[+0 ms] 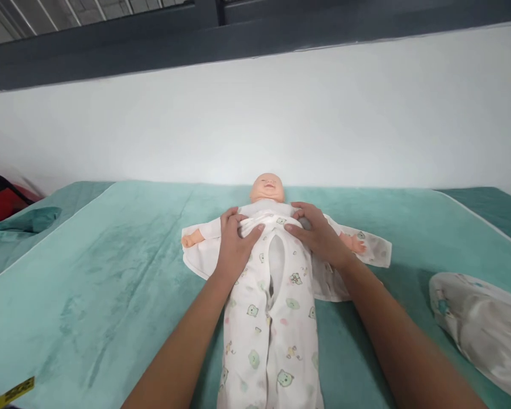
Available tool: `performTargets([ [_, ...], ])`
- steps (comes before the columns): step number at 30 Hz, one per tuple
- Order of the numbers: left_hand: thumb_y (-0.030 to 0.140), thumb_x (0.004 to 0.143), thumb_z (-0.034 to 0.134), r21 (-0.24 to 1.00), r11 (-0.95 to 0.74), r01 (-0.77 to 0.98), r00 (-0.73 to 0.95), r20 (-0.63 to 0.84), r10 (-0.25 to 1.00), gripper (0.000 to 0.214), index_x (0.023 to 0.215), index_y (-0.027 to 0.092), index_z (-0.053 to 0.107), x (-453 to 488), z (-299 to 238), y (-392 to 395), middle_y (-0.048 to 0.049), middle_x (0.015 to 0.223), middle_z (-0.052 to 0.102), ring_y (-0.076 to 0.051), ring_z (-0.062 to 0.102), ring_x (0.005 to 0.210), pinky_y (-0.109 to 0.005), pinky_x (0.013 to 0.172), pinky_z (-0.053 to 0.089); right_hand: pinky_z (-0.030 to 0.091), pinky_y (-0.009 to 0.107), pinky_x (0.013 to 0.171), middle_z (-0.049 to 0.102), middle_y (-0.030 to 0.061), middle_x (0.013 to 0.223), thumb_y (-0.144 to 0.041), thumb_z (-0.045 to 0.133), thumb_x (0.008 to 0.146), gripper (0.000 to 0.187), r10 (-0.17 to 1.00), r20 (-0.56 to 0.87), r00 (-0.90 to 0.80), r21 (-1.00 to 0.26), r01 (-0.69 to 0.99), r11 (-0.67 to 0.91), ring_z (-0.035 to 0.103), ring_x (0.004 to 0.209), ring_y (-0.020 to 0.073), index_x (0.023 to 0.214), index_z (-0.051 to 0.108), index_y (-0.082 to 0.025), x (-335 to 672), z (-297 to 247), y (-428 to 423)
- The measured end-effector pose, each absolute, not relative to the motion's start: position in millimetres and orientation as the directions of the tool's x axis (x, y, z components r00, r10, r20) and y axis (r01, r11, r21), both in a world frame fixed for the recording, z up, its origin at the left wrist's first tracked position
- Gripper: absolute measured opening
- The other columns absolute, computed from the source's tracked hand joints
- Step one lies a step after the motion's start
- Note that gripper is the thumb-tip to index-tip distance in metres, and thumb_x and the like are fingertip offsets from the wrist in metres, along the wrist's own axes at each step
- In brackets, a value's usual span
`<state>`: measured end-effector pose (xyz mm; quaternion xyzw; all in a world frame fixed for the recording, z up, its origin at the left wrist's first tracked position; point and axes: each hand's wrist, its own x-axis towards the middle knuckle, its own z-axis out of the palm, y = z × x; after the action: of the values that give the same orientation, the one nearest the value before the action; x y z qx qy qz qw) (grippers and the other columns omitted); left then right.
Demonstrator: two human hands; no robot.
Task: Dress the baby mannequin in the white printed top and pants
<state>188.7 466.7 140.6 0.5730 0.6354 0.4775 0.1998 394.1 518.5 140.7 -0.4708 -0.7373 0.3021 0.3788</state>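
Note:
A baby doll (267,188) lies on its back, head toward the wall and arms spread to the sides. White open-crotch baby pants (293,304) with green animal prints cover its legs and reach up to its belly. At the left side of the waistband my left hand (237,241) grips the cloth, thumb on the front. My right hand (321,236) holds the waistband's other side in the same way, thumb and fingers curled at the edge. Beneath the doll a white printed baby shirt (377,249) is spread open, partly hidden by my arms.
Green plush sheeting (111,272) covers the surface under the doll. A bundled white printed cloth item (481,329) lies at the right. Behind stands a white wall (255,119) below a dark window frame (153,42). Something red and black (2,201) sits at the far left.

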Motion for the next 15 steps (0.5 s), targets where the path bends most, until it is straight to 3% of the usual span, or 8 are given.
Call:
performTargets([
  [3, 0.039, 0.084, 0.063, 0.755, -0.196, 0.626, -0.266, 0.443, 0.856, 0.021, 0.084, 0.021, 0.052, 190.9, 139.0, 465.9, -0.0045, 0.099, 0.055, -0.02, 0.053, 0.1, -0.033, 0.087, 0.044, 0.03, 0.043, 0.106, 0.05, 0.0054, 0.132, -0.041, 0.065, 0.08, 0.02, 0.909, 0.33, -0.254, -0.803, 0.43, 0.412, 0.04, 0.129, 0.0259, 0.079, 0.055, -0.024, 395.5, 139.8, 520.4],
  [5, 0.039, 0.085, 0.061, 0.685, -0.23, 0.692, -0.236, 0.515, 0.824, 0.025, 0.073, 0.022, 0.047, 191.2, 138.6, 464.4, -0.0012, 0.079, 0.053, -0.019, 0.051, 0.085, -0.033, 0.079, 0.042, 0.031, 0.041, 0.103, 0.053, 0.005, 0.124, -0.038, 0.063, 0.082, 0.018, 0.885, 0.398, -0.241, -0.791, 0.398, 0.464, 0.044, 0.123, 0.0245, 0.076, 0.054, -0.023, 393.8, 139.7, 519.1],
  [8, 0.04, 0.088, 0.056, 0.633, -0.252, 0.732, -0.207, 0.558, 0.803, 0.035, 0.064, 0.022, 0.039, 191.6, 138.2, 461.6, 0.001, 0.067, 0.046, -0.017, 0.045, 0.074, -0.031, 0.072, 0.038, 0.037, 0.035, 0.092, 0.058, 0.0023, 0.104, -0.034, 0.061, 0.084, 0.018, 0.871, 0.443, -0.213, -0.806, 0.33, 0.491, 0.052, 0.104, 0.0201, 0.075, 0.051, -0.023, 392.4, 141.2, 513.4],
  [12, 0.046, 0.09, 0.051, 0.707, -0.196, 0.679, -0.236, 0.464, 0.854, 0.042, 0.061, 0.021, 0.034, 190.3, 138.1, 459.4, 0.0047, 0.057, 0.035, -0.013, 0.037, 0.06, -0.028, 0.062, 0.032, 0.037, 0.028, 0.068, 0.056, -0.0019, 0.083, -0.039, 0.06, 0.086, 0.02, 0.925, 0.34, -0.172, -0.907, 0.201, 0.37, 0.048, 0.073, 0.014, 0.079, 0.051, -0.023, 397.8, 143.2, 505.2],
  [15, 0.053, 0.088, 0.051, 0.734, -0.156, 0.661, -0.18, 0.357, 0.916, 0.046, 0.06, 0.021, 0.032, 182.5, 140.8, 457.4, 0.0061, 0.054, 0.029, -0.012, 0.033, 0.056, -0.028, 0.058, 0.029, 0.029, 0.026, 0.058, 0.043, -0.005, 0.067, -0.045, 0.056, 0.088, 0.025, 0.945, 0.278, -0.174, -0.918, 0.242, 0.315, 0.037, 0.061, 0.0121, 0.077, 0.049, -0.023, 403.5, 142.1, 498.7],
])
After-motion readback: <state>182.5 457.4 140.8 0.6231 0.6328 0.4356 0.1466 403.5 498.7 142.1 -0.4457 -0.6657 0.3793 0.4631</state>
